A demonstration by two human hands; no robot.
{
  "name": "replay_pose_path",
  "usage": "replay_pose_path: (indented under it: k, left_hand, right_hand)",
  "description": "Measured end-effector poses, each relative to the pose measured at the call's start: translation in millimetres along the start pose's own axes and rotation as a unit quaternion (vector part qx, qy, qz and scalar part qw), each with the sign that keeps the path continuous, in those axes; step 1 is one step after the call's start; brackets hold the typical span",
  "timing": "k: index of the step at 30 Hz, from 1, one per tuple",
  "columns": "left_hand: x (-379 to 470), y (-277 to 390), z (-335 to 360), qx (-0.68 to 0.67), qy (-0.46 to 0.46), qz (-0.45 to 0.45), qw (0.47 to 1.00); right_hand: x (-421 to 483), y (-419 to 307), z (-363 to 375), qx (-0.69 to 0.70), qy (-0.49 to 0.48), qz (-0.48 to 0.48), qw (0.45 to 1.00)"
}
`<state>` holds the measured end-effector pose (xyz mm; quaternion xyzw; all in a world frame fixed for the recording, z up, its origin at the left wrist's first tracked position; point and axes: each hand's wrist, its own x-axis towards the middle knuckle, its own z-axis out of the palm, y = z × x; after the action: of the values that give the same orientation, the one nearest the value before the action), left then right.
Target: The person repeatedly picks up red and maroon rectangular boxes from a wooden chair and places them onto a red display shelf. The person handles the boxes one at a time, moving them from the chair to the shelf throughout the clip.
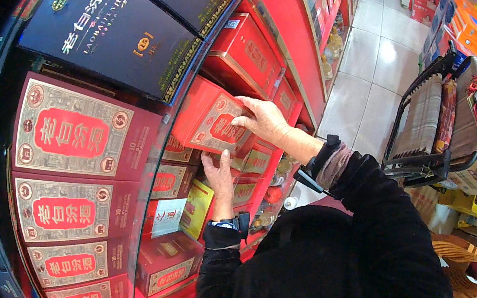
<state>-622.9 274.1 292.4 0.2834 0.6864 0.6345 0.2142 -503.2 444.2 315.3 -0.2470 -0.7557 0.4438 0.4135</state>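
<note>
A red liquor gift box [218, 124] with a patterned label stands tilted at a glass-edged shelf, in both hands. The fingers of my right hand [265, 118] lie over its upper edge, and the thumb is on its labelled face. My left hand [220, 177] is at its lower edge, the thumb against the edge and the fingers partly hidden beneath. Another red box [249, 54] stands just above it in the picture. Below are maroon boxes [170, 180], a yellow box [196, 209] and a white box [168, 217].
Large dark blue boxes [114, 26] and maroon boxes [80, 133] line the glass shelf edge [151, 191] on the left. Bottles [332, 48] stand on lower shelves. To the right are a tiled floor [350, 105], a black-framed cart [424, 129] with stacked goods, and wooden items [466, 254].
</note>
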Motion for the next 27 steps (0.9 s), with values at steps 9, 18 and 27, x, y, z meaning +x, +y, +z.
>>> replay_pose_path:
  k: [9, 18, 27]
  left_hand:
    - [40, -6, 23, 0.106, -0.013, 0.127, 0.986]
    - [56, -3, 41, 0.077, -0.039, 0.125, 0.988]
    - [54, -12, 50, -0.02, -0.028, 0.116, 0.993]
  right_hand:
    - [-6, 19, 9, -0.048, 0.079, 0.037, 0.995]
    - [-1, 34, 12, -0.041, 0.008, 0.06, 0.997]
    - [-6, 55, 2, 0.013, 0.029, 0.047, 0.998]
